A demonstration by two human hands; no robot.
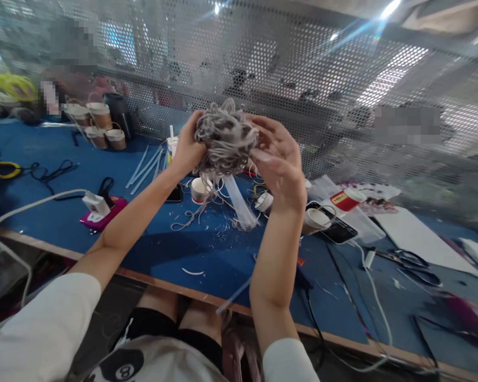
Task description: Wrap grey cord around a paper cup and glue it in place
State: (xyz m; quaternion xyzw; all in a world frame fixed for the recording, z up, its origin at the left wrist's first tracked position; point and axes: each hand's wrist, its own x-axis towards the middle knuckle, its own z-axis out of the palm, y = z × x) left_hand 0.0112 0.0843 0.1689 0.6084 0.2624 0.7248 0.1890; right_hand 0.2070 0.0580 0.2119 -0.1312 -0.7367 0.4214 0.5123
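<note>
A tangled bundle of grey cord (pixel 227 138) is held up above the table in front of me. My left hand (pixel 191 143) grips its left side, with the fingers partly hidden behind the loops. On the right side, my right hand (pixel 281 154) is curled against the bundle, thumb in front and fingers behind. Loose strands hang below it. Beneath are a white paper cup (pixel 201 190) with thin cord around it and a bunch of clear glue sticks (pixel 241 204).
A blue table (pixel 163 249) carries scraps and cords. Several small handled cups (pixel 99 115) stand at the back left. A magenta device (pixel 103 215) with a white plug lies left. Right are a phone (pixel 336 225), scissors (pixel 410 260) and white sheets. A perforated metal screen (pixel 302 69) rises behind.
</note>
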